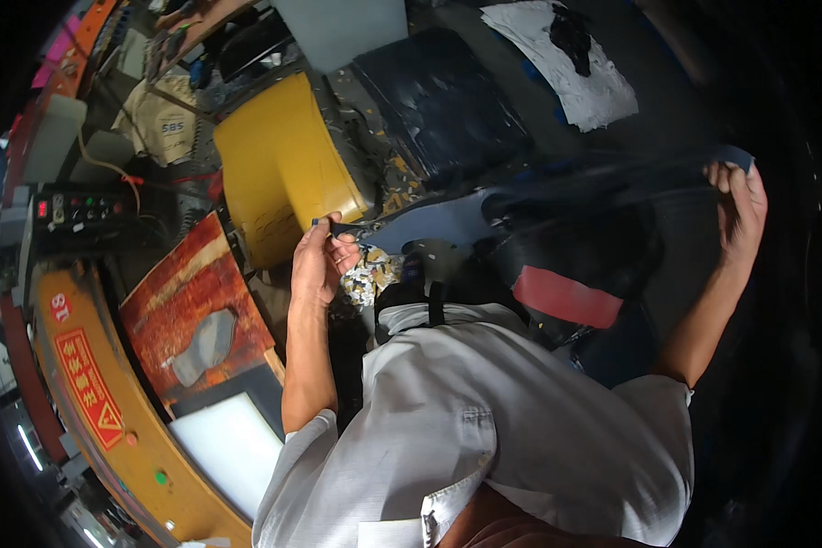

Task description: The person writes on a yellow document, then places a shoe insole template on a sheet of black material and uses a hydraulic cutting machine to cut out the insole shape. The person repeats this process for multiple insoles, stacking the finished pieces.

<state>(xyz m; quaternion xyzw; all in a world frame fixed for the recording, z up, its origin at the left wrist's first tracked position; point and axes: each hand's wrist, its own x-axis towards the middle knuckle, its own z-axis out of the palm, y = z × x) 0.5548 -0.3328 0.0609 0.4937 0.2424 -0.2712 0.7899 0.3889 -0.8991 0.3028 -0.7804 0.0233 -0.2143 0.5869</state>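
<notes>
A long dark blue-grey sheet (438,224) with cut-out edges stretches across in front of me, held up between my two hands. My left hand (324,256) pinches its left end between thumb and fingers. Out at the far right, my right hand (740,201) grips the other end, its fingers closed over the edge. The sheet's middle is dark and blurred, so its exact outline cannot be made out. Below the sheet lies a red flat piece (571,297) on something black.
A yellow sheet stack (274,137) and a black stack (443,100) lie ahead. At left stands an orange-yellow machine beam (91,365), beside a worn red board (196,310) bearing a grey sole-shaped piece (207,347). A white slab (233,447) lies nearer. Speckled scraps (370,279) sit below my left hand.
</notes>
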